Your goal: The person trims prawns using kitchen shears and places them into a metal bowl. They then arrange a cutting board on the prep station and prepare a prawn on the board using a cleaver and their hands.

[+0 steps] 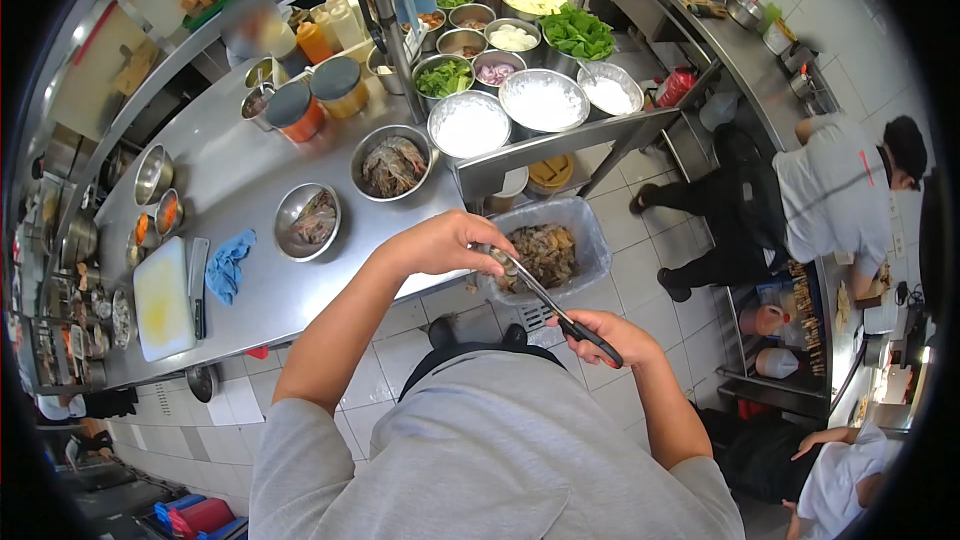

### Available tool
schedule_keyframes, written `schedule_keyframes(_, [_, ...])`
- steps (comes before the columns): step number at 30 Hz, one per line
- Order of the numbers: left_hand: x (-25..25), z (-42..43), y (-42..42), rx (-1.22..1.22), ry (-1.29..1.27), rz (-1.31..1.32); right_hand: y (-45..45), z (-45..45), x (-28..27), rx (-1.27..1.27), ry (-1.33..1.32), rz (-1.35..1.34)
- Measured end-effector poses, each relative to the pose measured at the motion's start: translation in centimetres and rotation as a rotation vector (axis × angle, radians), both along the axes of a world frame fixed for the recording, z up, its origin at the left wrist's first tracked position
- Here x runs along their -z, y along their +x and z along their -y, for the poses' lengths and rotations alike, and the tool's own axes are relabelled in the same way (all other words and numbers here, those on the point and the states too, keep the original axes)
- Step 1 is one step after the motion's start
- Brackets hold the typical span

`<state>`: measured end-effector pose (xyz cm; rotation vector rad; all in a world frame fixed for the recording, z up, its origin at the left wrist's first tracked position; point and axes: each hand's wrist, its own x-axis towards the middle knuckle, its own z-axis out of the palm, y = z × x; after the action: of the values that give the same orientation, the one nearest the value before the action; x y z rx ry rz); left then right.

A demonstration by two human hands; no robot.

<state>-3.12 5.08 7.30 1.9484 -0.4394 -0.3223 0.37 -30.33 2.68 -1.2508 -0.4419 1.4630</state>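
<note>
My right hand (604, 337) is closed around the black handle of what look like scissors (548, 300), seen edge-on. Their metal end points up and left to my left hand (455, 243). That hand is pinched around a small greyish piece, apparently a shrimp (502, 260), partly hidden by the fingers. Both hands are over a clear plastic tub (596, 245) of raw shrimp (545, 252). On the steel counter beside it, one metal bowl (423, 180) contains large shrimp (394, 166), and a smaller bowl (300, 252) contains a few more.
Left on the counter (250, 320) lie a white cutting board (162, 300), a knife (198, 290) and a blue cloth (230, 266). Lidded containers (338, 87) stand behind. Ingredient pots (543, 100) fill the rack ahead. One co-worker (825, 190) bends at right; another (840, 475) is lower right.
</note>
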Motion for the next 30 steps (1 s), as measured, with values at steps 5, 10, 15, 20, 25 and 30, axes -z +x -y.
schedule_keyframes(5, [0.1, -0.1, -0.3, 0.012, -0.031, -0.054, 0.1, 0.2, -0.3, -0.002, -0.046, 0.088])
schedule_keyframes(10, [0.1, -0.2, -0.6, -0.014, -0.009, -0.074, 0.7, 0.1, -0.8, -0.017, -0.121, 0.081])
schedule_keyframes(15, [1.2, -1.2, -0.9, -0.152, -0.015, -0.14, 0.9, 0.3, 0.2, -0.044, 0.013, 0.086])
schedule_keyframes(20, [0.9, -1.4, -1.1, -0.17, -0.186, -0.132, 1.1, 0.1, 0.0, -0.079, 0.006, 0.055])
schedule_keyframes(25, [0.1, -0.9, -0.9, -0.135, -0.104, -0.048, 1.1, -0.1, -0.6, -0.072, -0.02, -0.013])
schedule_keyframes(30, [0.1, -0.7, -0.5, -0.102, -0.043, 0.026, 0.9, 0.0, -0.6, -0.062, 0.009, -0.037])
